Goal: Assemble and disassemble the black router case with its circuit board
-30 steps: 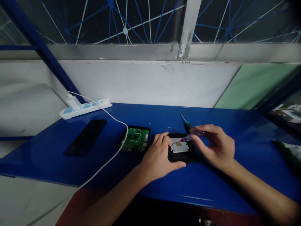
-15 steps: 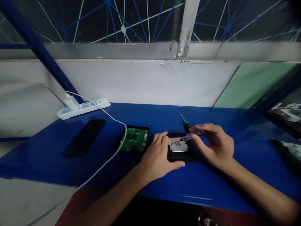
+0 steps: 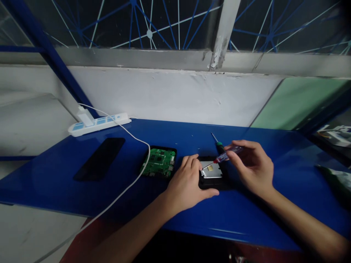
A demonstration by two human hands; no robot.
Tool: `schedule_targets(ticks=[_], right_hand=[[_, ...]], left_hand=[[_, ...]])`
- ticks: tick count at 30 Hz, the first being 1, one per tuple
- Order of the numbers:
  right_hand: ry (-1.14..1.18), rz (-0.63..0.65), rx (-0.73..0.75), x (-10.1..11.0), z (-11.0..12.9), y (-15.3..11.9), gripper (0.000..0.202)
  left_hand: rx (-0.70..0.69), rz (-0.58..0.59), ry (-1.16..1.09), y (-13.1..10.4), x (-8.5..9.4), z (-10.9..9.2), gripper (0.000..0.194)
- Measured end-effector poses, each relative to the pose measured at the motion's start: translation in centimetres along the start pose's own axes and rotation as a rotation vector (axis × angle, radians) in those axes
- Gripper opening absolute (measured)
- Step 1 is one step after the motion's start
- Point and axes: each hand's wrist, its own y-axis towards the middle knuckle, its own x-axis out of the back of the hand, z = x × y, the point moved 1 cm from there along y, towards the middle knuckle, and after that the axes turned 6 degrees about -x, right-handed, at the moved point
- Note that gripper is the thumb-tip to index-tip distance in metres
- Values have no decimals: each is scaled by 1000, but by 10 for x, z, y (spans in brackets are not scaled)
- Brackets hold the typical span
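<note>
A black case (image 3: 216,183) with a silver metal plate (image 3: 212,173) inside lies on the blue table. My left hand (image 3: 186,182) grips the case at its left side, thumb along the near edge. Between the fingers of my right hand (image 3: 252,166) is a clear-handled screwdriver (image 3: 223,156) with a red collar. Its shaft slants down to the plate's left edge, near my left fingertips. Left of my left hand, a green circuit board (image 3: 159,162) sits in a black housing. A green-handled screwdriver (image 3: 219,144) lies behind the case.
A white power strip (image 3: 101,123) with a plug stands at the back left. Its white cable (image 3: 124,188) crosses the circuit board. A flat black object (image 3: 99,159) lies at left, a green-and-white packet (image 3: 334,180) at far right.
The clear screwdriver's handle has tilted up more steeply, and the right fingers have shifted around it. The whole view has moved slightly; my left hand keeps its place on the case.
</note>
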Motion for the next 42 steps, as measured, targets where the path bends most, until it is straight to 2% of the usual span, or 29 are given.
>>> schedule_targets(ticks=[8,16,21,23,31,34,39,42], right_hand=[[16,37,16,-1,2,1,35],[-106,304,81,-8,21,20,36],[-219,414,200,-19,36,29,37],[-233,398,216,-23,36,28,39],[-55,225,65,-33,18,12,43],[-53,153,61,-35,17,8,45],[-39,76,70,-36,11,5,51],[-51,49,114,-35,8,7,44]], left_hand=[[5,0,-2,-1,0,1,64],[18,-20,-41,-1,0,1,66],[48,-19,-91,0,1,-1,76],[44,-24,-99,0,2,-1,81],[12,-51,-57,-1,-4,2,87],[3,-43,-35,0,-4,3,91],[-27,-35,-40,0,0,0,83],[-44,-13,-38,0,2,-2,84]])
